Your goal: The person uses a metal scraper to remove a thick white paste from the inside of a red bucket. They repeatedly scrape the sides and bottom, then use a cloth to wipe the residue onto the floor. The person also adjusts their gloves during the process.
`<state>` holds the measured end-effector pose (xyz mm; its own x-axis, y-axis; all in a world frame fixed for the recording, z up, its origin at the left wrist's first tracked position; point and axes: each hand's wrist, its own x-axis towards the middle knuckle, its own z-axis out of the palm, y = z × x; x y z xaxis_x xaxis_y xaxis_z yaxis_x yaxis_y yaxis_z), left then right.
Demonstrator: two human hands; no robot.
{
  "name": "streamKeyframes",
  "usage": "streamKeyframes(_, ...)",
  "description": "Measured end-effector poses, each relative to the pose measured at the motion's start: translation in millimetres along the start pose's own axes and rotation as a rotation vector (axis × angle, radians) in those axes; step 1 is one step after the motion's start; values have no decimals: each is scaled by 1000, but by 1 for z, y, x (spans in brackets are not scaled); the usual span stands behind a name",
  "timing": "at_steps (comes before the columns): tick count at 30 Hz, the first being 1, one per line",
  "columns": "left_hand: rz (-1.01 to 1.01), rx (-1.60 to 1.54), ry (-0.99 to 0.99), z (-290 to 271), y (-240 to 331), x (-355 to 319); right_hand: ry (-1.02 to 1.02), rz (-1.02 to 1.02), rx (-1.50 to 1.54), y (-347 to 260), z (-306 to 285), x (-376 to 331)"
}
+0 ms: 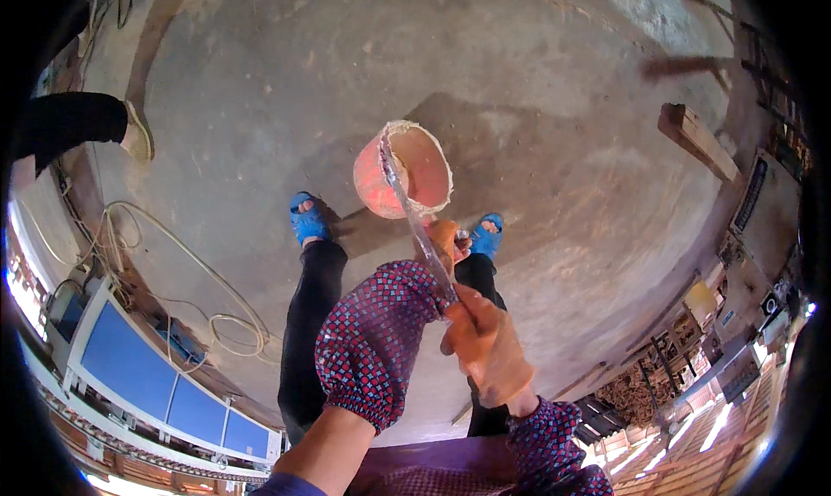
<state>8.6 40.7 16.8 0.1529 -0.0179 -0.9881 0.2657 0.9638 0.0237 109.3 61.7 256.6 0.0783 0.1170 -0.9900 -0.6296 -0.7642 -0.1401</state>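
Note:
A red plastic dipper [370, 183], its rim crusted with pale dried residue, hangs in front of me with its mouth turned to the right. My left hand [443, 239], in an orange glove, is closed at the dipper's near side, where a handle seems to be; the patterned sleeve hides part of it. A long, narrow, flat strip [415, 223] slants from the dipper's rim back toward me; I cannot tell whether it is a blade or a scraper. Wrapped round its near end is my right hand [486, 347], also in an orange glove.
Both my feet, in blue sandals [309, 222], stand on the concrete floor [260, 89]. A pale hose [238, 301] coils at left beside a blue-panelled machine [130, 357]. Another person's leg [82, 124] shows at far left. A wooden beam [697, 141] lies at right.

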Motion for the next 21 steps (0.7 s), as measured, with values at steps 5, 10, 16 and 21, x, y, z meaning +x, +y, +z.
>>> streamKeyframes(5, 425, 884, -35, 24, 83, -120, 86, -107, 0, 23, 13, 7)
streamKeyframes(10, 746, 1417, 18, 17, 144, -237, 127, 84, 87, -12, 31, -3)
streamKeyframes(16, 738, 1419, 26, 15, 150, -251, 94, -15, 116, -8, 21, 2)
streamKeyframes(21, 699, 1393, 7, 21, 155, -254, 76, 39, 291, -27, 20, 1)
